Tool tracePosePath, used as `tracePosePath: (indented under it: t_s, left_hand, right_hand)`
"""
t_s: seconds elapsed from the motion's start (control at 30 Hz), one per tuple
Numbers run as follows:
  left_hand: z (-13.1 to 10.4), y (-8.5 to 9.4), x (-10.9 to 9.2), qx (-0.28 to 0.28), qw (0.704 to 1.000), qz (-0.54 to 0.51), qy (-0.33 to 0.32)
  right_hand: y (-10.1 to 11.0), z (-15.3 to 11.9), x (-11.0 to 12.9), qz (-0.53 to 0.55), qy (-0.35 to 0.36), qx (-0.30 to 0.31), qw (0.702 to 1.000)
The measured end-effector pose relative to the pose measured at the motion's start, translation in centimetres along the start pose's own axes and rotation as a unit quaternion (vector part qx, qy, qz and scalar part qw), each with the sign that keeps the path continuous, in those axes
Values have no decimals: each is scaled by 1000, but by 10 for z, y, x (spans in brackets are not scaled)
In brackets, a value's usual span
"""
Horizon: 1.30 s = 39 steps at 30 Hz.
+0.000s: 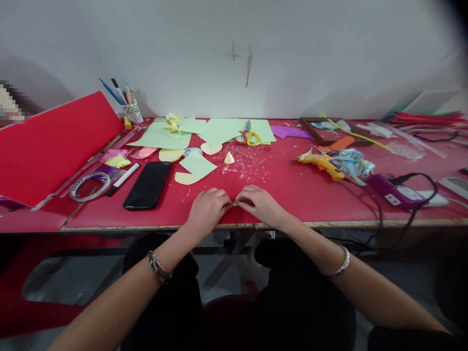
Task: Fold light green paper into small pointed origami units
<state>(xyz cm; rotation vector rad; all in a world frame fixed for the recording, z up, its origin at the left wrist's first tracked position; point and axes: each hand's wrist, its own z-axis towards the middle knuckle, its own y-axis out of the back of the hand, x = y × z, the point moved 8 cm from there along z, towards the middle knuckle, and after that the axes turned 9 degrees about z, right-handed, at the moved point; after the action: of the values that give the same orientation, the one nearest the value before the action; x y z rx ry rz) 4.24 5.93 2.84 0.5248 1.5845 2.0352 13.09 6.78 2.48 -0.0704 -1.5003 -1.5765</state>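
Note:
My left hand (209, 208) and my right hand (260, 204) meet near the front edge of the red table, fingertips pinched together. Between them is a small yellowish-green piece (235, 204), mostly hidden by the fingers. A small pale yellow cone (229, 158) stands upright behind my hands, beside scattered white shreds (252, 165). Left of the cone lie a light green paper square (198, 165) and a cut yellow paper piece (186, 178). Scissors (253, 138) with red and yellow handles rest on green sheets (223, 130) farther back.
A black phone (147, 186), a marker (123, 179) and a tape roll (89, 186) lie at left, near a red board (58, 146) and pen cup (131, 111). At right are a yellow glue gun (321, 163), a purple power strip (393, 191) and cables.

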Motion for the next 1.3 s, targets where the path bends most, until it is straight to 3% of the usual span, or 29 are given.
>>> tracePosePath:
  t_s: [0.27,0.5,0.73,0.9,1.07,1.3]
  left_hand:
    - [4,1,1,29,999,27,-5]
    - [1,1,-11,-14,993,106,-51]
    - [11,-1,2,10,1000,20,-10]
    - [14,0,10,21,1000,-18,7]
    - [15,1,6,33,999,8,14]
    - [8,1,-8,-28,994,105,-18]
  right_hand:
    - [2,-5,-3,6,15,-27,1000]
    - [3,-2,-4,2,-16,-21,1000]
    - [2,7,-6,11,-36,33,999]
    - [2,3,-2,-15,6,2,1000]
    - [1,-1,-2,-31,19,-20,999]
    - [1,3,-6,-26,-8,-18,999]
